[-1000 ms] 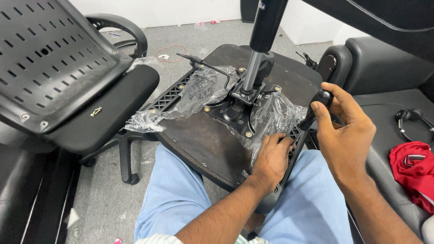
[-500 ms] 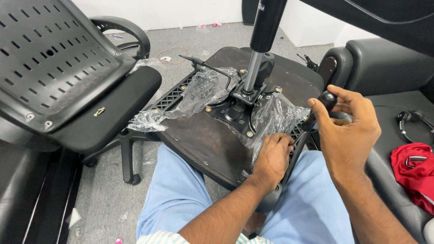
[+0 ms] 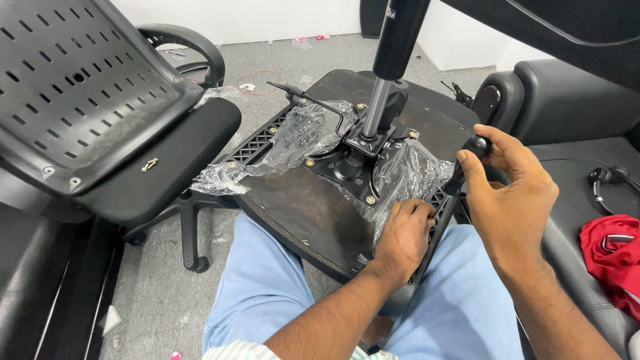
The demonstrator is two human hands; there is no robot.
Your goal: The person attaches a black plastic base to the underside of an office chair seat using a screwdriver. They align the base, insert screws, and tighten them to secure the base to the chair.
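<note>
Upturned dark brown chair seat base [image 3: 300,207] w/ black metal mechanism plate [image 3: 347,163], clear plastic wrap [image 3: 303,133] lay on lap. Left hand [image 3: 403,233] curled, pressed on seat edge; right hand [image 3: 510,190] clamped on black round-knobbed lever [image 3: 477,145].

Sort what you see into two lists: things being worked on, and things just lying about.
In hand:
upturned chair seat
metal mechanism plate
gas cylinder
screwdriver
left hand
right hand

Lying about:
finished black chair
red cloth
headphones
</note>
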